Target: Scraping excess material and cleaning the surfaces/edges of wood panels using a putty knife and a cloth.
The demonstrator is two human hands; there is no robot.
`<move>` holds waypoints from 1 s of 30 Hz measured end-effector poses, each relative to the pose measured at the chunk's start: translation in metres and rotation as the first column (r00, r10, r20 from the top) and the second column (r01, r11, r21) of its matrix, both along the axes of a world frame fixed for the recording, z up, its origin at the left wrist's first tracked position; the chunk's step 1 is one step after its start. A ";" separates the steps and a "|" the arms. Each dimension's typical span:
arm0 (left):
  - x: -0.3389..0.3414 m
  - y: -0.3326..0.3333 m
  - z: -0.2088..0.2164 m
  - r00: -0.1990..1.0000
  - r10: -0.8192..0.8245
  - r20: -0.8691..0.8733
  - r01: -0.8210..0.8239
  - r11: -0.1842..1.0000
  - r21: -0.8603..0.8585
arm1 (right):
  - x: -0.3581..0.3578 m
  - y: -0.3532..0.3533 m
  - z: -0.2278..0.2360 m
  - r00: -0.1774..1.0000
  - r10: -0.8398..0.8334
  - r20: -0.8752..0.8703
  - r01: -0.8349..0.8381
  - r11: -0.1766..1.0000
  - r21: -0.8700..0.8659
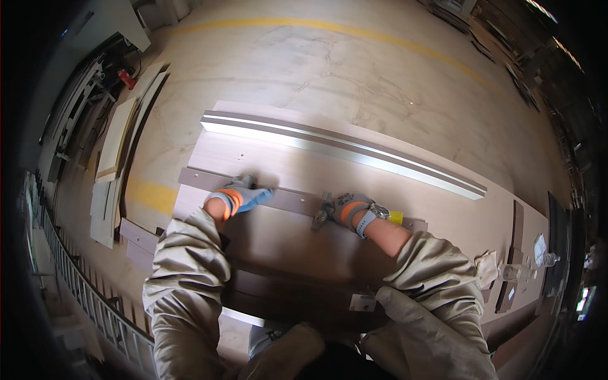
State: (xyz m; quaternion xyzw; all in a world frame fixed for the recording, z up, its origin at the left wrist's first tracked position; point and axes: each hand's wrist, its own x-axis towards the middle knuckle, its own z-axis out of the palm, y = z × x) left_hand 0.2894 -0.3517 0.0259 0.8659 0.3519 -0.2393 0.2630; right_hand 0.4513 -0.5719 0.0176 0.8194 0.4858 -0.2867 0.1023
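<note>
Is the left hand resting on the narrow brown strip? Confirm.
Yes, the gloved left hand lies flat on the strip, which sits across the large panel.

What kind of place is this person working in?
Most likely a furniture or woodworking workshop. Long laminated panels lie flat on a bare concrete floor with a painted yellow line, and more boards are stacked at the left.
</note>
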 end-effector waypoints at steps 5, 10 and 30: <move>-0.070 0.093 -0.005 0.930 0.359 0.079 -0.363 0.862 0.353 | -0.003 0.000 0.002 0.994 -0.113 -0.002 0.113 0.992 -0.051; -0.122 0.166 -0.031 0.805 0.581 0.121 -0.592 0.778 0.208 | -0.006 0.004 0.000 0.998 -0.065 0.024 0.068 0.990 -0.123; -0.136 0.242 -0.055 0.857 0.496 0.141 -0.279 0.675 -0.683 | -0.131 0.249 -0.003 0.997 0.038 -0.066 -0.037 0.999 0.026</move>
